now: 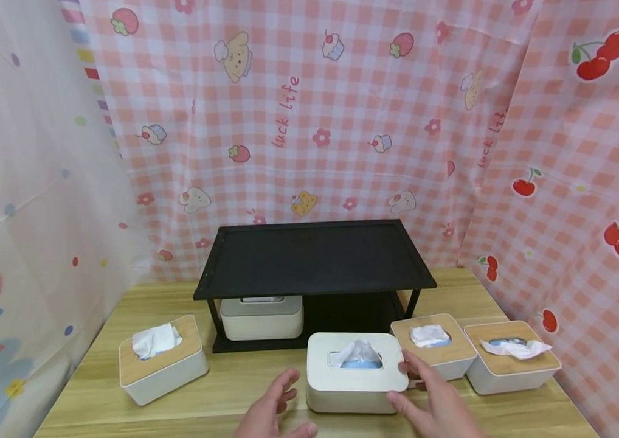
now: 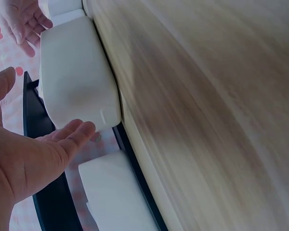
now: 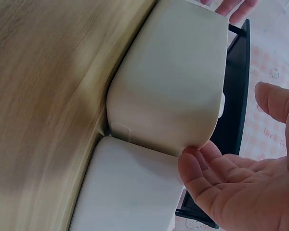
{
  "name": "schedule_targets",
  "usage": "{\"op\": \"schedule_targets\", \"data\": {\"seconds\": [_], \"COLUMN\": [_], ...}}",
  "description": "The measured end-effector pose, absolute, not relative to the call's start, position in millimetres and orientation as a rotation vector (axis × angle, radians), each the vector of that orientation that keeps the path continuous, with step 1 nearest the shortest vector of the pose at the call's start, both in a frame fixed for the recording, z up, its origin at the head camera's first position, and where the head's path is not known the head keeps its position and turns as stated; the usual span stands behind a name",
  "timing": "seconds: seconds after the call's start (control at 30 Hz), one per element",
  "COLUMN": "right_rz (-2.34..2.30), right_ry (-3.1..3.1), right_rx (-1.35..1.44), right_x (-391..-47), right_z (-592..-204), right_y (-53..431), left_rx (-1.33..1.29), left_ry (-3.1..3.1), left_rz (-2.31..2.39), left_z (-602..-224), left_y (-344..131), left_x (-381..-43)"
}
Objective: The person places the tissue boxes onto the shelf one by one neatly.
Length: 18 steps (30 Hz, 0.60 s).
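Note:
A cream tissue box (image 1: 357, 371) with a white lid stands on the table in front of the black shelf, a tissue poking from its slot. At its left side is my left hand (image 1: 272, 409), fingers extended and thumb apart; in the left wrist view the left hand (image 2: 33, 154) has its fingertips close to the box end. My right hand (image 1: 434, 398) is at the box's right side. In the right wrist view the right hand (image 3: 241, 183) has its fingertips against the box's end edge, with the thumb held away. Neither hand is wrapped around the box.
The black two-tier shelf (image 1: 315, 255) holds another tissue box (image 1: 261, 319) on its lower left. A wood-topped tissue box (image 1: 164, 359) sits at the left. Two more, a nearer one (image 1: 454, 337) and a far-right one (image 1: 512, 359), stand at the right. Patterned curtains (image 1: 309, 121) enclose the table.

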State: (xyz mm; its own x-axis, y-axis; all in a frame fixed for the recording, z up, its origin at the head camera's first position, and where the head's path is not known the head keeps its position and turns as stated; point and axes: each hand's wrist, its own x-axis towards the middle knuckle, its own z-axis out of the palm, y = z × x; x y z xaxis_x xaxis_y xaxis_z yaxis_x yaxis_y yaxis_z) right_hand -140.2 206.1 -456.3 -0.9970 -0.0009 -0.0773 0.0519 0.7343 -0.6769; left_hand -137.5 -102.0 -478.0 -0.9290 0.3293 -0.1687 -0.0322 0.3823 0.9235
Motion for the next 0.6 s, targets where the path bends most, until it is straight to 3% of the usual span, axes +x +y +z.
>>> {"op": "schedule_targets", "data": {"seconds": [0.27, 0.6], "right_rz": [-1.175, -1.292], "right_ry": [2.840, 2.824], "right_rx": [0.122, 0.017], "right_x": [-142.4, -144.9], "right_z": [-454.1, -454.3], "right_y": [204.4, 195.3], "left_rx": [0.305, 0.304], "left_ry": [2.276, 2.312], "left_rz": [1.603, 1.576], "left_z": [-476.8, -478.7], "left_y": [-97.5, -99.8], "left_x": [-136.8, -137.2]}}
